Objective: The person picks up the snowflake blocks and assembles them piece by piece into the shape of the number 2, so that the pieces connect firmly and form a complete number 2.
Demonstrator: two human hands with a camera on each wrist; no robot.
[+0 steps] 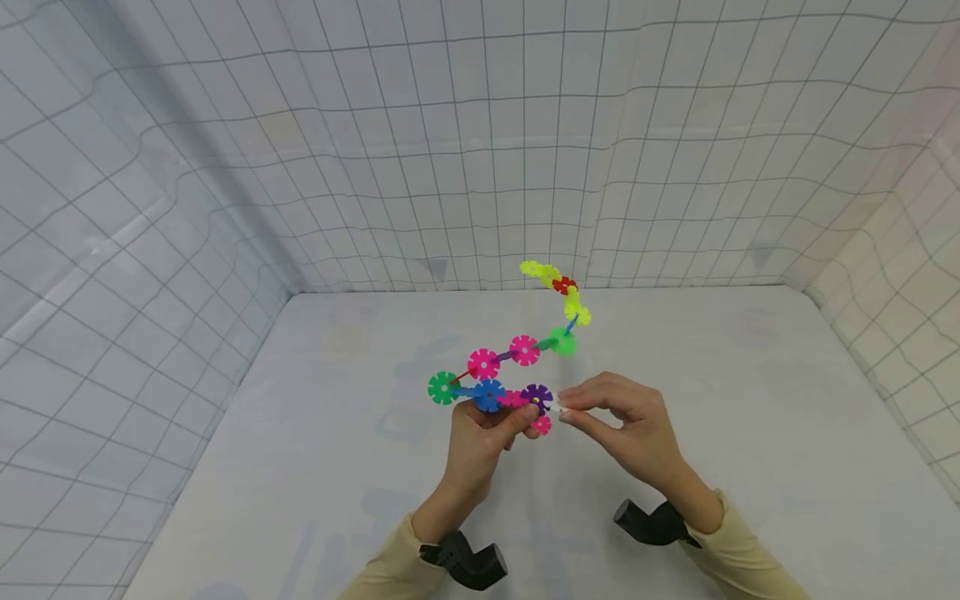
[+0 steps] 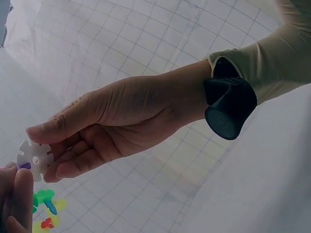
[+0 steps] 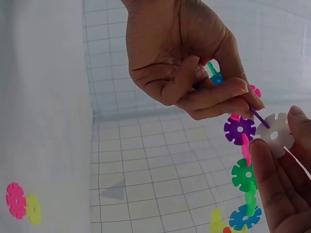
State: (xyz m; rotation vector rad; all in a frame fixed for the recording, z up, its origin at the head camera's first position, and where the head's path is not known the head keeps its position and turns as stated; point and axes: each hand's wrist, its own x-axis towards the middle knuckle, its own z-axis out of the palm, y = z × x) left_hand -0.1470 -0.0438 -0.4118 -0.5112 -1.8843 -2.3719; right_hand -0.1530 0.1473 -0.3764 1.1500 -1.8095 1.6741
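My left hand (image 1: 480, 442) pinches a purple snowflake disc (image 1: 537, 398) between thumb and fingers. This disc belongs to a long chain of slotted plastic discs, whose green disc (image 1: 444, 388) is at the left bend. To its right, my right hand (image 1: 622, 417) holds a white snowflake disc (image 2: 35, 159) by thumb and fingertips. In the right wrist view the purple disc appears edge-on and meets the white disc's rim (image 3: 279, 138); how deep it sits in a slot, I cannot tell. A pink disc (image 1: 542, 425) shows just below the left thumb.
The chain curves away over the white table (image 1: 720, 375) to yellow discs (image 1: 531, 268) at its far end. A pink disc (image 3: 16, 200) and a yellow disc (image 3: 34, 208) appear at lower left in the right wrist view. Grid-patterned sheets (image 1: 480, 125) surround the table.
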